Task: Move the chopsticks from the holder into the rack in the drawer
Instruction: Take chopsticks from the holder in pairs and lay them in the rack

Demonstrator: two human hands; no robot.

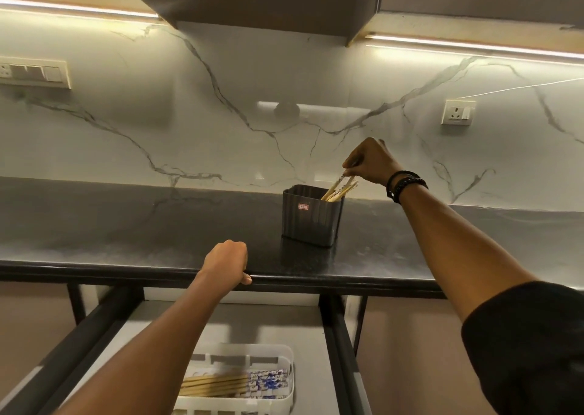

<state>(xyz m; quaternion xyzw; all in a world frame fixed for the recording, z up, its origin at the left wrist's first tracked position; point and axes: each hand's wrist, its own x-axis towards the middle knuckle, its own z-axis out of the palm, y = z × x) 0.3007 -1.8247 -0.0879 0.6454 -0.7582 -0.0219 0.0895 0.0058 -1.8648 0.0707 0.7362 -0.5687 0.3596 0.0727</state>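
Holder (311,214): dark ribbed square tub with a small red label on its near face. It stands upright on the countertop, just right of the frame's centre.
Chopsticks (339,188): pale wooden bundle with patterned tops. It stands in the holder and leans right, with the tops above the rim at the far right corner.
Right hand (369,160): right of centre, just above the holder. Thumb and fingertips pinch the top ends of the chopsticks, whose lower ends are inside the holder.
Left hand (226,261): below centre, clenched in a fist and grasping nothing. It rests on the countertop's front edge with the thumb against the lip.
Drawer (328,335): open beneath the countertop, lower centre, with dark side rails and a pale floor.
Rack (284,395): white slotted plastic tray on the drawer floor, bottom centre, partly hidden by the left forearm.
Stored chopsticks (215,384): lying flat side by side in the rack, blue-and-white patterned ends to the right.
Countertop (126,225): dark polished stone spanning the frame's middle.
Backsplash (221,130): white marble with grey veins, above the countertop.
Sockets (458,112): one plate at right, a longer switch plate at upper left.
Wristbands (403,184): dark beaded bands on the right wrist.
Sleeve (531,345): black, lower right.
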